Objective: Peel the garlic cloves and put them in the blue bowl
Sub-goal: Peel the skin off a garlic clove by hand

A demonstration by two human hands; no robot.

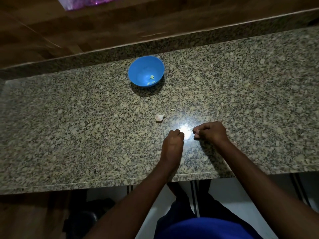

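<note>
Both my hands work close together near the front edge of the granite countertop [69,118].

My left hand [173,140] is curled into a fist; what it holds, if anything, I cannot tell. My right hand [211,131] pinches a small pale piece, possibly a garlic clove [196,131], at the fingertips. A garlic bulb piece [159,117] lies just beyond my hands, a small scrap [172,109] near it. The blue bowl [146,71] stands toward the back edge, holding peeled cloves [151,79].
</note>
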